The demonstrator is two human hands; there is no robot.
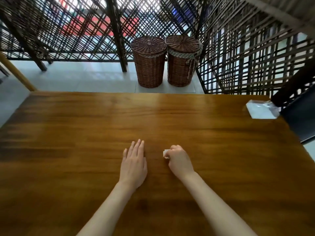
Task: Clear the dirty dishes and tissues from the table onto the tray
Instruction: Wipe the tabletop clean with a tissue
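Note:
My right hand [179, 160] is curled into a fist over the middle of the wooden table [85, 133], and it grips a small crumpled white tissue [166, 153] that pokes out on its left side. To its left my left hand [133, 165] lies flat on the tabletop with straight fingers and holds nothing. At the table's far right edge sits a white tissue pack in clear plastic wrap [261, 109]. No tray and no dishes appear in this view.
Two lidded brown wicker baskets [150, 63] [182, 62] stand on the tiled floor beyond the table's far edge, before a dark lattice screen [247, 57]. A dark chair back [300, 116] stands at the table's right side.

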